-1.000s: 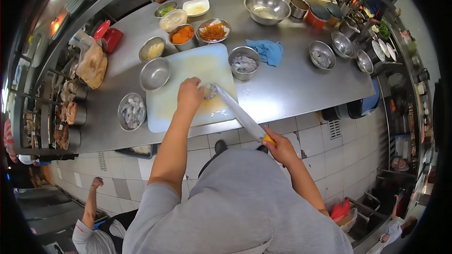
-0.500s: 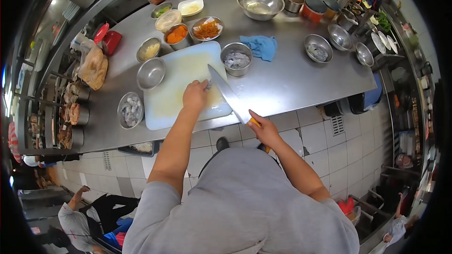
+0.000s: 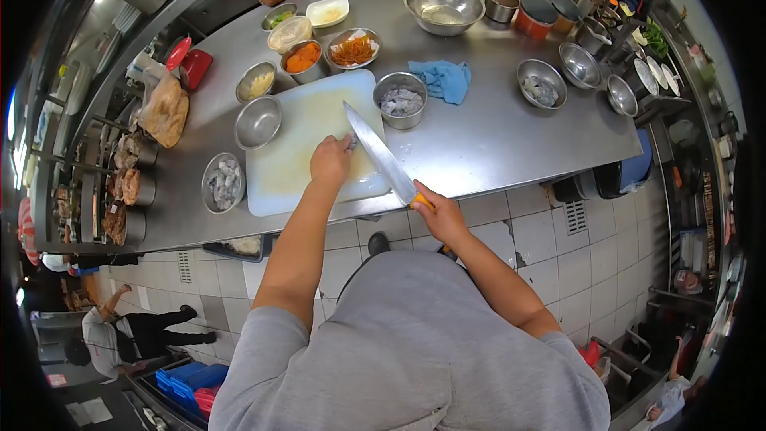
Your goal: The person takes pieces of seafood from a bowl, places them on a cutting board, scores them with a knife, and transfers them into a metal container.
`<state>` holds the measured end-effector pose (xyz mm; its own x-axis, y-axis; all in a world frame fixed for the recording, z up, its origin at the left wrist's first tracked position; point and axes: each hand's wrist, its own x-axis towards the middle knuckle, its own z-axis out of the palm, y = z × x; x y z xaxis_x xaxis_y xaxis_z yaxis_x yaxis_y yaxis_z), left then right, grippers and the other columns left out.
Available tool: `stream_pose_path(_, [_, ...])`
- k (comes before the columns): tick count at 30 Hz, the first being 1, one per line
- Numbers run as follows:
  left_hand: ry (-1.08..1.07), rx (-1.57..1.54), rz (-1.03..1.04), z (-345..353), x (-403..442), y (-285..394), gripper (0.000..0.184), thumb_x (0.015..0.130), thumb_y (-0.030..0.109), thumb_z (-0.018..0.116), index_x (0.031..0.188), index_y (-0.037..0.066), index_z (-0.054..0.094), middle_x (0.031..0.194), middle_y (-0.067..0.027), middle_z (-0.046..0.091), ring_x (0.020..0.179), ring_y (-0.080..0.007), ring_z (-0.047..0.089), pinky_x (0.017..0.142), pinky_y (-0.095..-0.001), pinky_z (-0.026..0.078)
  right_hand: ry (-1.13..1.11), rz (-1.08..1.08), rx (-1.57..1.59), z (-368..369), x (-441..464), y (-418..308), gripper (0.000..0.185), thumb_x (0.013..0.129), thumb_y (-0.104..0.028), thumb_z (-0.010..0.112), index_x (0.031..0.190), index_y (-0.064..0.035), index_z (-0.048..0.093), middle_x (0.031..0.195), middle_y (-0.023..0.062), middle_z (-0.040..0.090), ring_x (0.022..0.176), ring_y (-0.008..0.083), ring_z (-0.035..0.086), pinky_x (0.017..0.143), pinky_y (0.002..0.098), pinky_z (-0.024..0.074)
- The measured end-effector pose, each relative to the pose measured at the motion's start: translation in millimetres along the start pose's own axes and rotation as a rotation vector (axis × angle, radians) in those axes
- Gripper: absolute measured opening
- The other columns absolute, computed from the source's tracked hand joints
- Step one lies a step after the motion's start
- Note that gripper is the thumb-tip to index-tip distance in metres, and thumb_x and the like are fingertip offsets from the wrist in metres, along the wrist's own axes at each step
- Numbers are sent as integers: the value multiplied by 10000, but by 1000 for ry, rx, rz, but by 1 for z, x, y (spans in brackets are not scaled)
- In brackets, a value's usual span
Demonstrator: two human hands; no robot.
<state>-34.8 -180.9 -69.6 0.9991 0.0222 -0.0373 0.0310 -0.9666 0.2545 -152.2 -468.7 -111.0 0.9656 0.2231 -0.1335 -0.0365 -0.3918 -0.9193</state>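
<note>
- My right hand [image 3: 437, 214] is gripping a yellow-handled chef's knife [image 3: 381, 153].
- My left hand [image 3: 330, 161] is pinching a raw shrimp [image 3: 353, 141] on the cutting board [image 3: 289, 140], beside the knife.
- More shrimp [image 3: 227, 180] are lying in the left bowl [image 3: 206, 195] and the pot [image 3: 401, 122] right of the board; I'm seemingly midway.

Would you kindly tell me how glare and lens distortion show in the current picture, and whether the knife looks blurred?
In the head view, pale glare spreads over the steel table to the right of the cutting board; in the head view, wide-angle distortion bends the table's outline and the corners go black; in the head view, the knife has a clear outline, without strong blur.
</note>
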Motion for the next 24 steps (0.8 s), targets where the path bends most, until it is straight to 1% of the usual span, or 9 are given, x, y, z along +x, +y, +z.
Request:
stream_pose_path(3, [15,-33,2,4,0,-2,422,971,203,734,1393,206,745,1130,-139,683,1108,-342,678,947,-469,568,48,0,33,4,3,8,558,1062,-308,712,1587,-185,570,1291,241,747,1157,342,742,993,377,553])
stream_pose_path(5, [18,-50,1,3,0,-2,425,970,205,732,1395,209,744,1126,-142,681,1109,-343,676,948,-470,566,-24,125,75,2,8,6,557,1065,-311,709,1588,-182,570,1285,238,750,1142,336,744,988,374,555])
stream_pose_path(8, [33,-25,11,8,0,-6,421,974,212,724,1395,212,744,1123,-144,675,1113,-346,671,954,-470,562,-12,53,53,8,14,18,554,1064,-306,712,1587,-187,574,1272,222,759,1117,306,747,981,359,553])
stream_pose_path(9, [70,-28,27,9,0,-6,417,971,211,734,1387,195,750,1077,-136,673,1067,-341,676,935,-469,558,-16,50,54,5,14,11,554,1064,-306,712,1587,-187,574,1272,222,759,1117,306,747,981,359,553])
stream_pose_path(11, [106,-31,41,12,0,-8,413,968,211,744,1379,179,755,1031,-128,670,1021,-336,680,915,-468,554,-114,265,132,-3,14,-3,554,1061,-304,719,1586,-198,577,1267,200,767,1106,257,743,983,335,545])
stream_pose_path(17, [44,-23,-34,3,0,2,402,979,219,738,1379,176,755,1060,-142,674,1040,-343,678,925,-471,550,-125,145,107,-6,-2,7,560,1060,-288,731,1588,-192,574,1278,186,769,1118,216,733,1001,313,530])
stream_pose_path(20, [30,-41,-36,5,2,-2,404,981,219,735,1381,162,752,1050,-151,673,1049,-349,680,918,-473,551,-158,188,139,-10,-10,4,556,1059,-287,735,1584,-191,578,1295,180,765,1132,219,729,1014,318,527])
stream_pose_path(22, [-10,-75,-15,8,5,-6,414,988,216,723,1399,163,735,1149,-204,681,1104,-386,688,958,-491,566,-154,172,133,-12,-6,3,551,1058,-281,735,1581,-195,583,1298,178,764,1136,219,727,1019,320,527])
stream_pose_path(24, [-37,-82,-5,10,7,-9,416,989,216,722,1399,149,732,1153,-223,686,1108,-399,686,965,-496,563,-144,160,134,-15,2,1,545,1058,-276,735,1577,-199,587,1301,177,763,1140,218,726,1023,323,527])
